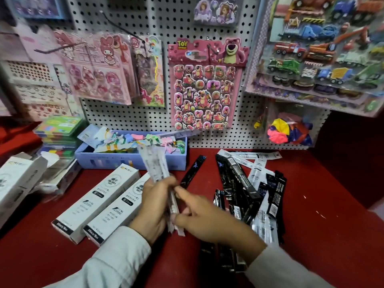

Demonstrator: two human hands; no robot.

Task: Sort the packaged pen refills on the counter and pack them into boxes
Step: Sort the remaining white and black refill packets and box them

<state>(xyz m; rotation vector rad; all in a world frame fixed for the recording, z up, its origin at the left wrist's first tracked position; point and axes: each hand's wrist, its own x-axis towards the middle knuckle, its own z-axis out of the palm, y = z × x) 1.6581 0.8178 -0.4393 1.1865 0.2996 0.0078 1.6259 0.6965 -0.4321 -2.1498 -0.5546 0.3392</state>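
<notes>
both hands, left hand (154, 201) and right hand (204, 217), grasp a white refill bundle (158, 169) mid-frame; black refill packets (247, 190) lie right.

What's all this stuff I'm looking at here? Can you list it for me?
white refill packets: a bundle, white/clear, held upright in both hands
black refill packets: a loose pile, some white ones mixed in, right on the red counter
single black packet: one, lying apart beside the pile
white boxes: two side by side, left of the hands; more at far left
lilac tray: one, full of pastel items, by the pegboard
sticker sheets: several, mostly pink, hanging
left hand: gripping the bundle
right hand: pinching its lower end
</notes>
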